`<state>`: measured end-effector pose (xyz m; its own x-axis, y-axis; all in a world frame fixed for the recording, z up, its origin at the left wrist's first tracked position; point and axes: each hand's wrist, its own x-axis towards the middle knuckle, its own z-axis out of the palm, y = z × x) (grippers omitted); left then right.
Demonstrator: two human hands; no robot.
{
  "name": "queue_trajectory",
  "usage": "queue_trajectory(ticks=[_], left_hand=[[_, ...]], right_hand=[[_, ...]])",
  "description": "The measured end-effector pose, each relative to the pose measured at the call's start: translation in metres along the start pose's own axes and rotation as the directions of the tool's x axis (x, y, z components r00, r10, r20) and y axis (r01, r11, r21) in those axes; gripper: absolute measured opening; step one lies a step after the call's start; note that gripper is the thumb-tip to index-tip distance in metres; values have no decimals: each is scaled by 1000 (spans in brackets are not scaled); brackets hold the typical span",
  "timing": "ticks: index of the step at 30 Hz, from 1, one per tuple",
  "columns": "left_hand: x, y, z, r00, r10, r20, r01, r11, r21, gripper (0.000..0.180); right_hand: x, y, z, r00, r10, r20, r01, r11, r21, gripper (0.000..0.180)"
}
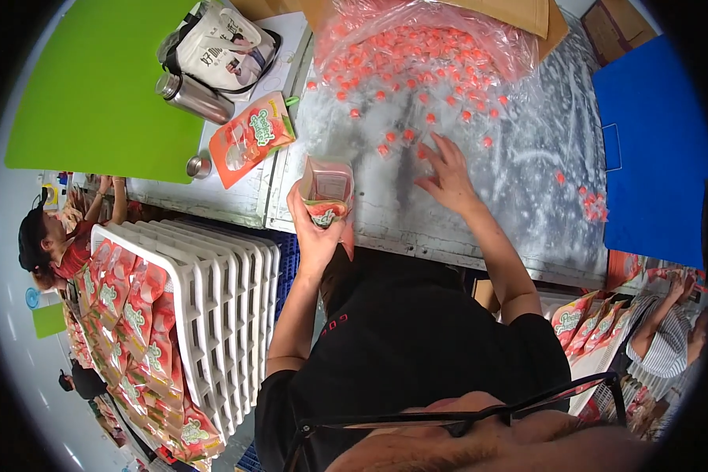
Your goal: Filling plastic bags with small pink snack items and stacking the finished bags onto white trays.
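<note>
My left hand (313,242) is closed around a red and green printed pouch (327,211) whose mouth gapes upward, over the near left edge of the metal table (377,189). My right hand (451,182) reaches over the tabletop with its fingers apart. Close to its fingertips lies a small red, individually wrapped candy (422,153), partly hidden. More wrapped candies (431,118) are scattered just beyond, thinning out from a large heap (417,55) in clear plastic film at the far side.
Left of the pouch lie another pouch (252,140), a steel flask (193,96), its cap (198,167) and a white bag (220,51). A blue panel (653,157) borders the right. White stacked crates (228,315) holding filled pouches stand at lower left. Other people work at both sides.
</note>
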<state>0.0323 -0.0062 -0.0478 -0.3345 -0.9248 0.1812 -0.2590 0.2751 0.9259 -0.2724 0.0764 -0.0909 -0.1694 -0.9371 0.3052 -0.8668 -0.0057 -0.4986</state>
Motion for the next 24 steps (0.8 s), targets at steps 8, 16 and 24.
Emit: queue_trajectory(ticks=[8,16,24], left_hand=[[4,8,3,1000,0,-5,0,999,-41,87],[0,-3,-6,999,-37,-28,35,996,-83,89],[5,22,-1,997,82,-6,-82,997,10,85]], right_hand=[[44,-9,28,987,-29,156,61,977,-205,68],[52,22,31,992,-116,39,108,980,167,58],[28,-20,19,931,-256,260,273,961,-34,63]])
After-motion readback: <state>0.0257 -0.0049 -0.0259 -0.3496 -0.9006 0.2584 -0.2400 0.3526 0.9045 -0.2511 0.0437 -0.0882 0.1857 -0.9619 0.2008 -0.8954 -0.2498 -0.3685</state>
